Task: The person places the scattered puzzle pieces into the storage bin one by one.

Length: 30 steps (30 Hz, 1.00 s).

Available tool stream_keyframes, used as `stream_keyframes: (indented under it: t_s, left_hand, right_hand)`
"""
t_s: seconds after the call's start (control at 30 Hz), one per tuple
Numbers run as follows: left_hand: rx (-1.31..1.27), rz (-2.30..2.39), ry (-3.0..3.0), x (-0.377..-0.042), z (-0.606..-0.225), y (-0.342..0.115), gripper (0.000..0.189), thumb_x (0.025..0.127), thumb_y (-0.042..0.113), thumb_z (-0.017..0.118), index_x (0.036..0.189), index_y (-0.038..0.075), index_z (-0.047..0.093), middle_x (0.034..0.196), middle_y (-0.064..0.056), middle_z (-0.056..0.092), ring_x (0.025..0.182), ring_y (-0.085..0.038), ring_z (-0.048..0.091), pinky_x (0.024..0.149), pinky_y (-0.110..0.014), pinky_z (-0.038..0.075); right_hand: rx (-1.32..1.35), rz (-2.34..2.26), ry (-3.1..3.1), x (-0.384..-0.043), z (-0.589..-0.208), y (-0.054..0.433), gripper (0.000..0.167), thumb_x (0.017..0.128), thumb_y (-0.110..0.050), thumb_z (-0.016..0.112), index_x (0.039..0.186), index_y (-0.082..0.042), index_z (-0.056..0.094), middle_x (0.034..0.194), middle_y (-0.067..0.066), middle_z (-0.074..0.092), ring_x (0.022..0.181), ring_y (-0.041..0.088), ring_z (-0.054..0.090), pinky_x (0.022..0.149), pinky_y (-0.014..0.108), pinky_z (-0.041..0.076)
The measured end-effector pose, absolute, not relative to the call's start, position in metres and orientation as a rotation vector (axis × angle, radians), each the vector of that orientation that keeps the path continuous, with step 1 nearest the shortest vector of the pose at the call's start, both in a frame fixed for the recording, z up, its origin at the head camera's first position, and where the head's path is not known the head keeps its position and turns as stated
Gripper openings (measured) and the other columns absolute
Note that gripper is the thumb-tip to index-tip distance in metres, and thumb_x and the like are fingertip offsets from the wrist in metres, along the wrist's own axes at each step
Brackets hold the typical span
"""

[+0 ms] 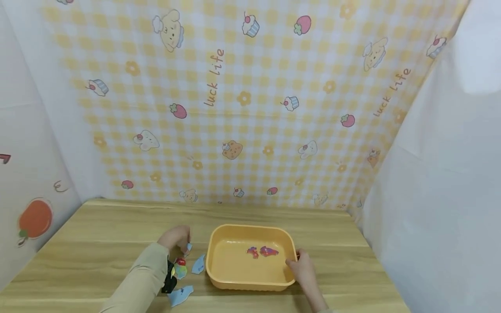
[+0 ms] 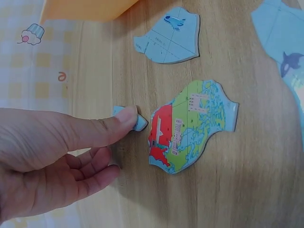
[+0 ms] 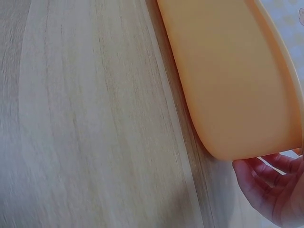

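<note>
My left hand (image 1: 177, 238) pinches a small light-blue puzzle piece (image 2: 141, 124) between thumb and fingers, close over the table. Right beside it lies a red, green and blue map puzzle piece (image 2: 190, 128). A blue piece with a dolphin (image 2: 166, 40) lies nearer the basin, and a larger blue piece with an orca (image 2: 280, 42) lies farther off. My right hand (image 1: 304, 269) holds the right rim of the yellow-orange basin (image 1: 250, 286), thumb over the inside and fingers outside. Two red-purple puzzle pieces (image 1: 269, 251) lie on the basin floor.
The basin stands on a wood-grain table (image 1: 332, 278). Behind the table hangs a yellow checked cloth (image 1: 266, 130) with cartoon prints. White sheets (image 1: 438, 182) close off both sides. A black wrist strap (image 1: 169, 278) is on my left sleeve.
</note>
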<state>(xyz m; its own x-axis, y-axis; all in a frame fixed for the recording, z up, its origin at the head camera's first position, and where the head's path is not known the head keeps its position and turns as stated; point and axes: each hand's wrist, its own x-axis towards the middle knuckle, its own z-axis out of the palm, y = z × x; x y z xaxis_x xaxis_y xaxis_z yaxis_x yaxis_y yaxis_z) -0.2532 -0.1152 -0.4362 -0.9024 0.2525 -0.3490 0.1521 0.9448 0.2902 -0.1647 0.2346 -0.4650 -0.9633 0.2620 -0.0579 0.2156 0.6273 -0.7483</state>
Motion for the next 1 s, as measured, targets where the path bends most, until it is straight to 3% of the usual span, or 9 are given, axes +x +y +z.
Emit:
stream_keyframes:
  t_s: [0.23, 0.6, 0.8, 1.0]
  left_hand:
    - [0.259, 0.328, 2.712, -0.253, -0.434, -0.114, 0.021, 0.069, 0.009, 0.078, 0.080, 0.002, 0.062, 0.080, -0.008, 0.062, 0.083, -0.025, 0.060, 0.080, -0.037, 0.051]
    - [0.238, 0.644, 2.733, -0.244, -0.444, -0.123, 0.026, 0.067, 0.001, 0.077, 0.074, 0.001, 0.052, 0.070, -0.005, 0.051, 0.065, -0.017, 0.048, 0.058, -0.026, 0.042]
    - [0.206, 0.967, 2.679, -0.240, -0.447, -0.125, 0.017, 0.072, -0.008, 0.063, 0.075, 0.000, 0.049, 0.070, -0.006, 0.049, 0.063, -0.017, 0.046, 0.054, -0.024, 0.038]
    - [0.294, 1.241, 2.624, -0.249, -0.438, -0.128, 0.009, 0.080, -0.005, 0.056, 0.087, -0.006, 0.051, 0.076, -0.012, 0.051, 0.066, -0.019, 0.050, 0.054, -0.029, 0.044]
  right_hand:
    - [-0.408, 1.278, -2.784, -0.164, -0.466, 0.236, 0.032, 0.075, -0.002, 0.060, 0.101, 0.014, 0.052, 0.082, 0.020, 0.059, 0.069, 0.022, 0.058, 0.059, 0.033, 0.052]
    - [-0.402, 1.271, -2.783, -0.162, -0.467, 0.236, 0.034, 0.074, -0.003, 0.062, 0.102, 0.013, 0.052, 0.085, 0.020, 0.060, 0.072, 0.023, 0.058, 0.061, 0.034, 0.052]
    - [-0.378, 1.257, -2.786, -0.164, -0.469, 0.235, 0.035, 0.074, -0.003, 0.061, 0.103, 0.014, 0.052, 0.086, 0.021, 0.060, 0.072, 0.023, 0.059, 0.062, 0.034, 0.053]
    - [-0.386, 1.281, -2.769, -0.166, -0.466, 0.235, 0.033, 0.074, -0.002, 0.061, 0.102, 0.013, 0.052, 0.085, 0.021, 0.059, 0.071, 0.023, 0.058, 0.062, 0.034, 0.053]
